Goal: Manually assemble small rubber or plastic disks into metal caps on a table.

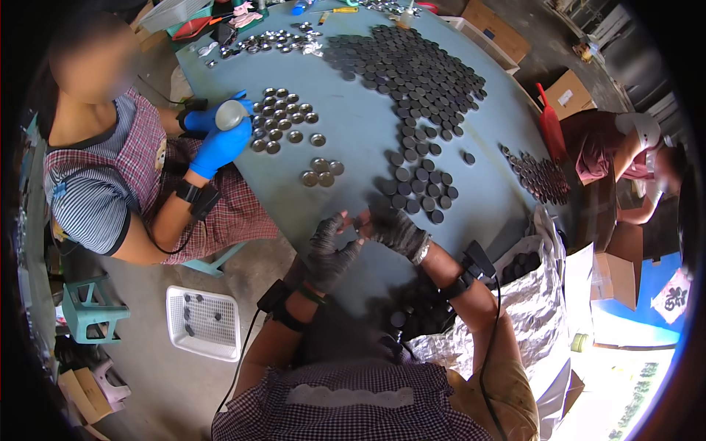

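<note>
Both my hands wear dark grey gloves with bare fingertips and meet at the near edge of the blue-grey table (353, 158). My left hand (331, 253) has its fingers curled and its thumb toward the right hand. My right hand (397, 231) reaches across with its fingertips pinched close to the left ones. Whatever sits between the fingertips is too small and dark to make out. Just beyond my right hand lies a loose group of round black caps (423, 184), which joins a large spread of black caps (419, 70) farther back.
Silvery round lids (283, 117) lie before a co-worker in blue gloves (224, 143) at left, who holds a pale round piece. A silvery sack (522, 301) stands at my right. A white basket (204, 322) is on the floor. Another person (618, 147) bends at far right.
</note>
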Tool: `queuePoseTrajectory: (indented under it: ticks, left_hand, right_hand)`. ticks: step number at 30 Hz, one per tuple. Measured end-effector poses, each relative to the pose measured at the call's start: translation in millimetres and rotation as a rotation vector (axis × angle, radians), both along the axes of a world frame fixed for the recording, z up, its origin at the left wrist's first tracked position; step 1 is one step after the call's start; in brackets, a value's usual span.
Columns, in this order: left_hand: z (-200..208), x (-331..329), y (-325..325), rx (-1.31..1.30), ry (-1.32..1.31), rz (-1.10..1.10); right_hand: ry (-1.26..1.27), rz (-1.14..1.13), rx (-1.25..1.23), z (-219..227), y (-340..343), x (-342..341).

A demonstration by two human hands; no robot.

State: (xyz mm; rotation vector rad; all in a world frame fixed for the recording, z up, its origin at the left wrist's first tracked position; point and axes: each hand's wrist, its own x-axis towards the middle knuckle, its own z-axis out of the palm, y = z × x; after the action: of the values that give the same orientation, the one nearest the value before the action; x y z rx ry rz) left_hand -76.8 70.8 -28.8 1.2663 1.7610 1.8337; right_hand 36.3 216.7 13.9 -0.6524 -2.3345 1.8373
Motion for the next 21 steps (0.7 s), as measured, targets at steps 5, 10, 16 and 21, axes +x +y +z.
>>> queuePoseTrajectory:
  ticks: [5,10,16,21]
  left_hand:
    - [-18.4,-19.2,-1.5,-0.054,0.080,0.081]
    - [-12.8,-16.3,-1.5,-0.070,0.104,0.056]
    - [-15.6,-18.6,-2.6,-0.092,0.098,0.024]
    - [-15.1,-6.9,5.6,-0.067,0.300,-0.026]
  right_hand:
    - [0.064,-0.151,0.638,-20.8,36.2,-67.8]
    - [-0.120,-0.077,0.911,-22.4,65.2,-117.0]
    - [-0.508,0.116,1.133,-5.7,67.7,-92.0]
    - [-0.356,-0.315,1.417,-0.4,100.9,-2.0]
